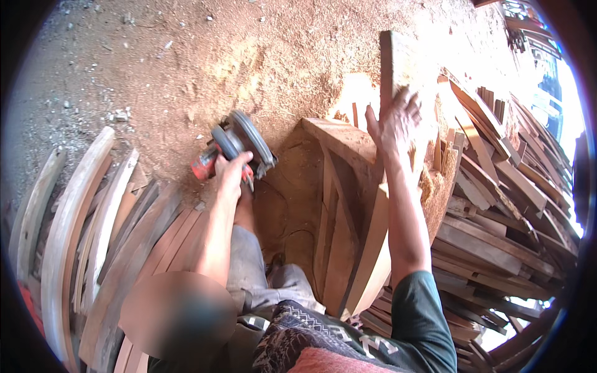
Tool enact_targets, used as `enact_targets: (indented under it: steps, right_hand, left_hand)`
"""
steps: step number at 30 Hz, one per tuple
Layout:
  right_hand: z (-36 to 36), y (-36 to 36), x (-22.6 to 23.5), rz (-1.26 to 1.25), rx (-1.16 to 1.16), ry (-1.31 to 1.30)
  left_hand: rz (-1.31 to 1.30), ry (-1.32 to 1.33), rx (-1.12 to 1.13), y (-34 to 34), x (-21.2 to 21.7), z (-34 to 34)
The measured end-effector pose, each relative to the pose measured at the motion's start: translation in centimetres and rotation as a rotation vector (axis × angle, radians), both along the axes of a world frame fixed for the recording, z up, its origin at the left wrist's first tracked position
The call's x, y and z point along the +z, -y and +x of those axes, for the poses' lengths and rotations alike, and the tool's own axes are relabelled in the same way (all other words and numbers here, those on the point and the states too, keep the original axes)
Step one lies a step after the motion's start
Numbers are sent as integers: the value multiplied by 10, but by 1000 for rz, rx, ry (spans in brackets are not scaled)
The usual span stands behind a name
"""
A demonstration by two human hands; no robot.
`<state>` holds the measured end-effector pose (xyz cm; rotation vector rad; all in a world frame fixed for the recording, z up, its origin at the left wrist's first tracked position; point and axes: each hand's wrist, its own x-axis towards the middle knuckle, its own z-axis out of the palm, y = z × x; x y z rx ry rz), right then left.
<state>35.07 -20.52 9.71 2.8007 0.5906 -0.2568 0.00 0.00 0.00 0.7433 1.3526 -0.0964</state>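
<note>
**A:** Start at your left. What lies there, measured from the sawhorse?

**B:** Far left of the sawhorse you have a row of curved planks, pale and grey, lying side by side on the sawdust floor. None of them shows a fresh cut that I can make out.

**A:** And your left hand?

**B:** Your left hand sits just left of the sawhorse, its grip clamped around the handle of the red circular saw. The saw hangs low over the floor, apart from any wood; I judge no cut is under way.

**A:** The right side?

**B:** Above the sawhorse's far end, your right hand presses against an upright board, fingers spread and only half curled; the grip is open against it rather than closed around it. Another pale board leans along the sawhorse's right edge, beneath your forearm.

**A:** How far along, then?

**B:** Right of the sawhorse a big stack of short offcuts and the heaped sawdust suggest much sawing is done. The upright board is not yet laid down for cutting, so that piece remains.
</note>
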Motion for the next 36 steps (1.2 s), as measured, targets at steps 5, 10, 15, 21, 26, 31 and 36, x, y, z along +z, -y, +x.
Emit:
enact_targets:
  steps: [5, 10, 15, 21, 26, 31, 36]
  right_hand:
    - [-8, -31, 18, 488, -45, 20]
    - [-239, -15, 174, 1054, 91, -463]
    - [-448, 71, 225, 869, -45, -758]
    - [-554, 188, 210, 997, -254, -882]
    - [-614, 285, 233, 1029, -509, -1077]
    - [-687, 341, 254, 977, -489, -899]
    - [-711, 371, 293, 966, -386, -948]
  left_hand:
    - [80, 184, -59, -12, 81, -64]
    - [-43, 354, -82, 89, 196, -152]
    - [39, 478, -267, 191, 247, -232]
    - [408, 456, -761, 289, 292, -314]
    - [272, 450, -1387, 315, 326, -361]
    - [333, 524, -1181, 275, 333, -333]
    - [847, 481, -1576, 297, 244, -272]
